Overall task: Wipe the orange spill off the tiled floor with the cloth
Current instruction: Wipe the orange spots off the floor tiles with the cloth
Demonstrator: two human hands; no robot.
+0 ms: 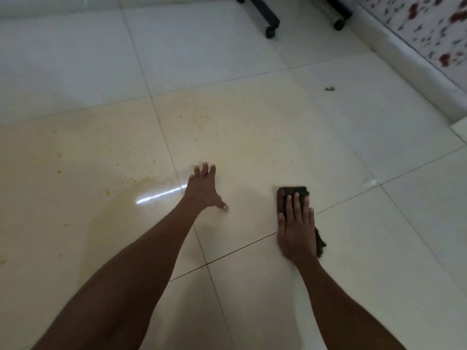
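Cloth (294,192), dark and folded flat, lies on the tiled floor (252,59) under the right hand (297,228), which presses down on it palm-first with fingers straight and close together rather than curled around it. One end of the cloth shows beyond the fingertips and a ragged corner pokes out by the wrist, right beside a grout line. The left hand (203,189) is flat on the floor to the left of the cloth, well apart from it, fingers spread wide and thumb stretched out, holding nothing. The orange spill (131,183) lies mostly left of the left hand: a pale yellowish film across the tiles with scattered orange specks and a darker curved edge near a bright streak of reflected light. A small dark scrap (329,88) sits farther off on a clean tile, and black castor legs (270,24) stand at the top of the view.
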